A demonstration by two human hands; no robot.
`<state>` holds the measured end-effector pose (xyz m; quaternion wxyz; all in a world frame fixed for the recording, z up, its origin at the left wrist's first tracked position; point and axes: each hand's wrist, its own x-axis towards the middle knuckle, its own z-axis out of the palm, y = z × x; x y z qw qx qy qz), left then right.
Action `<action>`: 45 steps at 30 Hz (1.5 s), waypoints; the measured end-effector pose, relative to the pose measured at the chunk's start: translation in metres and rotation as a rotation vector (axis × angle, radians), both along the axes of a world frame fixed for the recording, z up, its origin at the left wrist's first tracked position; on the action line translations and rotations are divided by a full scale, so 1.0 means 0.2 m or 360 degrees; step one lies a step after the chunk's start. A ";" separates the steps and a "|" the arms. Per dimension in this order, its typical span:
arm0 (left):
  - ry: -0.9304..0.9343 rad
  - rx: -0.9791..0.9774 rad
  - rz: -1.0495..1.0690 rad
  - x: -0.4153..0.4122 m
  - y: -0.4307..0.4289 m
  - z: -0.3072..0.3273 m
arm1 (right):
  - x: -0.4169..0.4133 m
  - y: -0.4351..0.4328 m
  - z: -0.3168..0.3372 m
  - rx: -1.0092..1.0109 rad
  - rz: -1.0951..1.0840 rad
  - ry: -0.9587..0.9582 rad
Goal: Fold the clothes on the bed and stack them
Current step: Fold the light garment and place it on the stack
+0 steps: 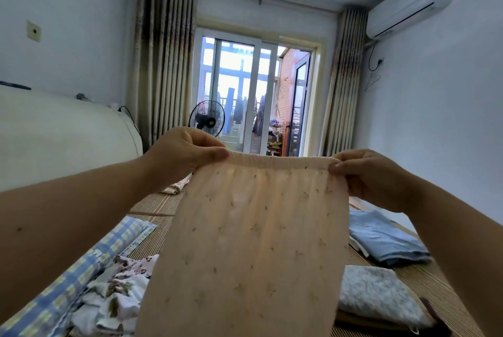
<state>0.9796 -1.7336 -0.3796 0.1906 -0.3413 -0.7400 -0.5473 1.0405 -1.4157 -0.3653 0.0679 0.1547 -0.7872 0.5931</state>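
Head view: cream printed garment, held up by elastic waistband; left hand and right hand fingers pinching its corners; folded blue clothes on bed.

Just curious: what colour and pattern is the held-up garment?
The garment is pale peach with tiny scattered dark sprigs, seen in the head view.

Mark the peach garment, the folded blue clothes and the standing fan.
peach garment [253, 241]: head view, middle of the hanging fabric.
folded blue clothes [386, 238]: head view, top layer of the stack.
standing fan [206, 118]: head view, dark hub behind the grille.
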 end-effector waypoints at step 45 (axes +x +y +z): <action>-0.0565 -0.0737 0.0305 -0.26 0.63 -0.65 | -0.31 0.06 -0.67 0.0366 -0.0635 0.0067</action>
